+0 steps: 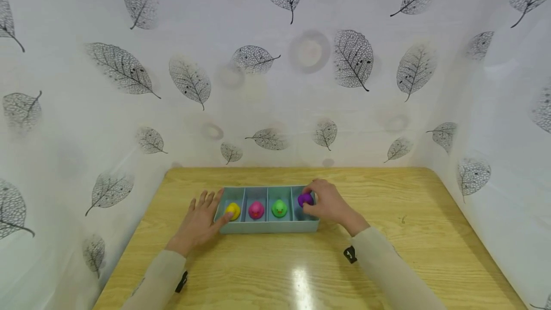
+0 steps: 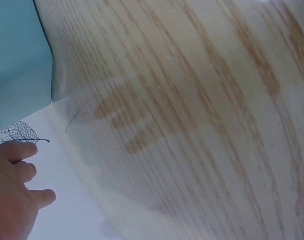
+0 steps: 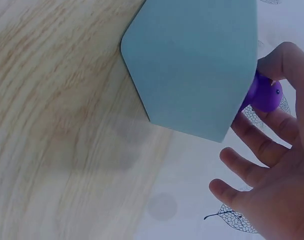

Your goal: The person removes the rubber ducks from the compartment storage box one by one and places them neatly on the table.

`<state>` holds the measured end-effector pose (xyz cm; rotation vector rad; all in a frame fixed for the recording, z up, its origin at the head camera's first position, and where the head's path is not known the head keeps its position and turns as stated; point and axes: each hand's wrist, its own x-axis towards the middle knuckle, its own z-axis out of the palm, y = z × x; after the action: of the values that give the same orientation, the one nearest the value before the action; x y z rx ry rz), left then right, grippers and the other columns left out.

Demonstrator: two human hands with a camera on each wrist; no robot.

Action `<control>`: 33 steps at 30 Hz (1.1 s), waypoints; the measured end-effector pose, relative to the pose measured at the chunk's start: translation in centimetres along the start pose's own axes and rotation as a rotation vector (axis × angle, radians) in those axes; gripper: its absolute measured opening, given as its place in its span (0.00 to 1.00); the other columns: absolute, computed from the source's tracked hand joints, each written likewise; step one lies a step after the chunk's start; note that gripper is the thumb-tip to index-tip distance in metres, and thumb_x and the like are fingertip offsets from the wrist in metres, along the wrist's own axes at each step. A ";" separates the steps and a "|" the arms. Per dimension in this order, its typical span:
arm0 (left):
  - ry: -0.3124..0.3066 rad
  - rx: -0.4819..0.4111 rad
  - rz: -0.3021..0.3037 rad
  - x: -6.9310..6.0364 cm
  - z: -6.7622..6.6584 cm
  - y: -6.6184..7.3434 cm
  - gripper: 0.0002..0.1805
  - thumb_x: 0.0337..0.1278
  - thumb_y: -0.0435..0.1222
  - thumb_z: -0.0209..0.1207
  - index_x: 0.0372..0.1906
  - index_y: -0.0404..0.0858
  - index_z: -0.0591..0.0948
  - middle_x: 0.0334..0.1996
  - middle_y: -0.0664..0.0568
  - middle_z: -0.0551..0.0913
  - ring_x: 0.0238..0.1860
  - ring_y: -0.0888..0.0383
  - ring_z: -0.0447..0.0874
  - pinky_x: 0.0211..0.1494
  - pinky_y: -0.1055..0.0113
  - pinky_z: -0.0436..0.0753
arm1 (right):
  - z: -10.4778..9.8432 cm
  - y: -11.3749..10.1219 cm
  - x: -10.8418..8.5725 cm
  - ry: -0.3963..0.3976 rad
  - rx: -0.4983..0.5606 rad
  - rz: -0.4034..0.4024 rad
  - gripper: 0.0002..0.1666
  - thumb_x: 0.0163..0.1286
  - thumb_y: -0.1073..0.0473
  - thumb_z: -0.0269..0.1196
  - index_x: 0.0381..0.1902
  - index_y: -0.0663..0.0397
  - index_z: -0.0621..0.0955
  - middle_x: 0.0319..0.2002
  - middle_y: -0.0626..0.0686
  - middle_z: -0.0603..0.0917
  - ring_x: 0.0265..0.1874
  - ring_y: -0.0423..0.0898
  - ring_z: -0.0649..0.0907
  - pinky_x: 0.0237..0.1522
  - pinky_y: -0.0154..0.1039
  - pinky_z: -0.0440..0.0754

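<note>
A pale blue box (image 1: 269, 227) split into several compartments stands on the table. Inside it, from the left, sit a yellow rubber duck (image 1: 233, 210), a pink rubber duck (image 1: 256, 210) and a green rubber duck (image 1: 279, 208), one per compartment. At the rightmost compartment my right hand (image 1: 329, 202) pinches a purple rubber duck (image 3: 268, 94) between thumb and fingers; its head shows above the box rim in the right wrist view. My left hand (image 1: 200, 221) lies at the box's left end, fingers spread, thumb reaching over the front rim by the yellow duck.
The wooden table (image 1: 267, 271) extends around the box on all sides. White sheeting (image 1: 275, 104) printed with dark leaves hangs behind and along both sides of the table.
</note>
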<state>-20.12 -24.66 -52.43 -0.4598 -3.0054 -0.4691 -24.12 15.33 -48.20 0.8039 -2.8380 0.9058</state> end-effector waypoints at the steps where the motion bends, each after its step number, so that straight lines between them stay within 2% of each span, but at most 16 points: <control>1: 0.002 0.001 0.001 0.0 0.0 0.0 0.46 0.77 0.63 0.48 0.86 0.41 0.54 0.78 0.28 0.65 0.82 0.27 0.53 0.79 0.25 0.54 | -0.1 0.0 0.0 0.005 0.003 0.003 0.18 0.56 0.57 0.72 0.45 0.56 0.87 0.42 0.50 0.84 0.43 0.52 0.81 0.47 0.49 0.80; 6: 0.002 -0.003 0.001 0.0 0.0 -0.1 0.46 0.78 0.62 0.48 0.86 0.40 0.54 0.78 0.27 0.65 0.82 0.27 0.53 0.79 0.25 0.54 | -0.6 0.0 -0.3 0.005 0.046 0.039 0.18 0.61 0.58 0.71 0.49 0.55 0.85 0.49 0.53 0.85 0.48 0.50 0.82 0.49 0.45 0.82; 8: -0.002 -0.006 -0.001 0.0 0.0 -0.1 0.46 0.78 0.62 0.48 0.86 0.40 0.54 0.78 0.27 0.64 0.82 0.27 0.53 0.79 0.25 0.54 | -0.9 -0.1 -0.5 0.004 0.081 0.051 0.18 0.62 0.58 0.71 0.50 0.55 0.85 0.51 0.54 0.85 0.48 0.49 0.83 0.50 0.47 0.83; 14: -0.003 -0.006 0.001 0.0 -0.1 0.0 0.45 0.78 0.62 0.48 0.86 0.40 0.54 0.78 0.28 0.64 0.82 0.27 0.53 0.80 0.25 0.53 | -1.5 0.5 -0.8 0.047 0.168 0.041 0.17 0.62 0.61 0.72 0.49 0.57 0.85 0.48 0.55 0.85 0.47 0.49 0.84 0.54 0.57 0.86; 19: 0.001 -0.015 0.002 -0.1 -0.1 0.1 0.46 0.78 0.62 0.48 0.86 0.40 0.54 0.78 0.27 0.64 0.82 0.27 0.52 0.80 0.25 0.53 | -1.9 1.2 -0.9 0.083 0.220 0.025 0.17 0.63 0.62 0.73 0.50 0.59 0.85 0.47 0.55 0.85 0.44 0.47 0.85 0.52 0.54 0.89; 24: 0.009 -0.012 0.008 -0.1 -0.1 0.1 0.45 0.78 0.62 0.48 0.86 0.40 0.54 0.77 0.27 0.65 0.82 0.27 0.54 0.79 0.25 0.54 | -2.2 1.7 -1.0 0.115 0.268 0.026 0.19 0.65 0.58 0.76 0.51 0.59 0.86 0.49 0.57 0.86 0.45 0.48 0.86 0.53 0.56 0.89; 28: 0.007 -0.014 0.009 0.0 0.0 0.0 0.45 0.78 0.61 0.48 0.86 0.40 0.54 0.77 0.27 0.65 0.82 0.27 0.54 0.79 0.25 0.53 | -2.4 2.2 -1.3 0.123 0.296 0.052 0.22 0.64 0.55 0.78 0.53 0.59 0.87 0.52 0.57 0.86 0.46 0.48 0.86 0.54 0.50 0.89; 33: -0.003 -0.020 0.004 0.0 0.1 -0.1 0.45 0.78 0.61 0.48 0.86 0.40 0.53 0.78 0.28 0.65 0.82 0.27 0.53 0.80 0.25 0.52 | -2.7 2.7 -1.8 0.135 0.331 0.076 0.23 0.64 0.57 0.78 0.54 0.61 0.87 0.54 0.60 0.85 0.48 0.51 0.87 0.56 0.44 0.89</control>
<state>-20.12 -24.71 -52.61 -0.4686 -3.0042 -0.4987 -24.17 19.53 -47.72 0.6334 -2.6545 1.4089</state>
